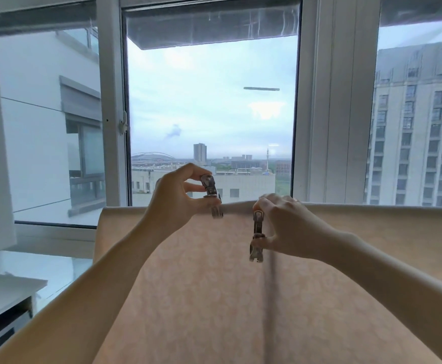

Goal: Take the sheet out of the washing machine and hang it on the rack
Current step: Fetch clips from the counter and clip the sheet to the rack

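Two bare forearms reach up and forward from the bottom corners, crossing in front of the sheet (pixel 240 298) — pale peach cloth with a faint printed pattern, matte, hanging flat over a horizontal edge. The rack itself is hidden under the fold; only the sheet's top line shows, running from left of centre out to the right border. A soft vertical crease falls below the right hand.

Left hand (pixel 172 195): thumb and fingers curled, pinching a metal clip (pixel 212 195) — shiny steel, spring type — held at the sheet's top edge. Whether its lower jaws bite the cloth or sit just in front, I cannot tell.

Right hand (pixel 280 227): knuckles up, fingers curled, pinching a second clip (pixel 257 236) of the same make, which hangs upright in front of the cloth, just below the top edge.

Low left, a white table (pixel 2 292) corner with a dark gap beneath.

Beyond the sheet, a window (pixel 212 106) with white frames; the middle pane looks out on grey-blue overcast sky, low roofs and a distant tower. A tall many-windowed block (pixel 419 127) stands on the right, a white wall close on the left.
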